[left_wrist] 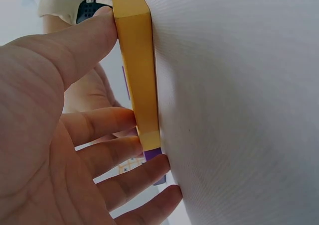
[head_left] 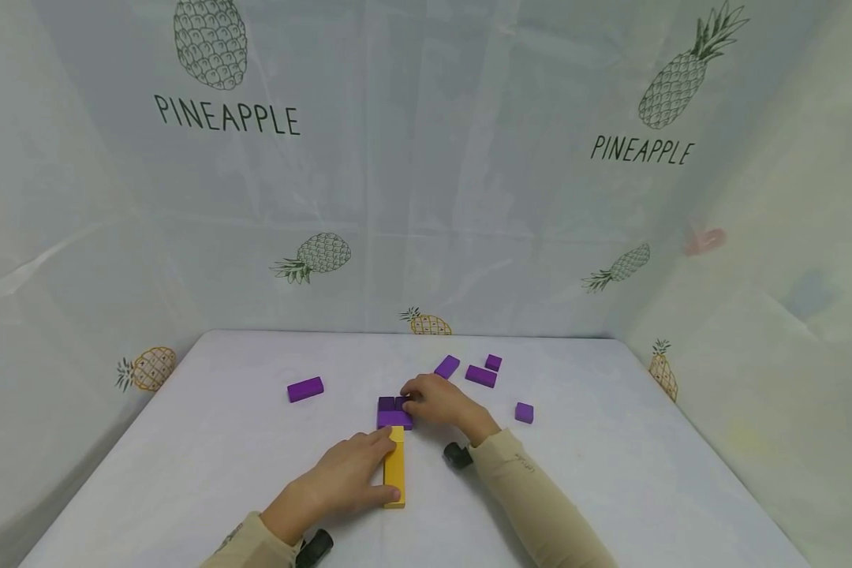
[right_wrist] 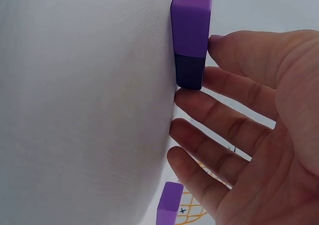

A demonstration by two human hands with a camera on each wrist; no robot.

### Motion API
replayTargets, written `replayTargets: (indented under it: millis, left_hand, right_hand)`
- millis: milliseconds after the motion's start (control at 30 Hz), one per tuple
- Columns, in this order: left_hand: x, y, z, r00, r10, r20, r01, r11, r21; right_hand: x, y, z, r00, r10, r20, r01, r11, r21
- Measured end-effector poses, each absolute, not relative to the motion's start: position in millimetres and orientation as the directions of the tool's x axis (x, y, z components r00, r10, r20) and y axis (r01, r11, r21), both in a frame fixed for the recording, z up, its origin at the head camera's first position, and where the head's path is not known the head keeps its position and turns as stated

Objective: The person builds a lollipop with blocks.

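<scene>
A long yellow block (head_left: 394,465) lies on the white table, with a short yellow piece (head_left: 397,434) at its far end. My left hand (head_left: 348,473) rests along its left side; thumb and fingertips touch it near opposite ends. Beyond the yellow end sits a purple block (head_left: 394,420) set crosswise. Two darker purple pieces (head_left: 386,404) adjoin its far side. At their right, my right hand (head_left: 440,401) touches the group. In the right wrist view its thumb (right_wrist: 244,51) meets the purple block, and fairly straight fingers reach the dark piece (right_wrist: 189,71).
One loose purple block (head_left: 305,389) lies at the left. Farther right are a tilted purple block (head_left: 446,366), another oblong one (head_left: 481,376) and two small purple cubes (head_left: 493,362). A pineapple-printed sheet (head_left: 426,197) hangs behind the table (head_left: 575,489).
</scene>
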State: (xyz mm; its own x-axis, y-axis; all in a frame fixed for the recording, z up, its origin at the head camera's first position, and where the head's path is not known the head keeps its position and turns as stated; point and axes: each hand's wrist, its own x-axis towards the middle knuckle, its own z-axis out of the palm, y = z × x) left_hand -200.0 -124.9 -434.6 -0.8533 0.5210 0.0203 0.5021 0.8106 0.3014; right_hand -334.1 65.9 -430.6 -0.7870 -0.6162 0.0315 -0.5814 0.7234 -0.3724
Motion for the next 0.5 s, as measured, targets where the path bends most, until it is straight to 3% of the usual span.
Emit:
replayTargets:
  millis: [500]
  left_hand:
    - [-199.9, -123.9, -433.8, -0.86, 0.51, 0.0, 0.485, 0.818, 0.31]
  right_hand:
    - [-334.5, 66.0, -431.3, -0.787, -0.616, 0.043, -0.588, 0.726, -0.357]
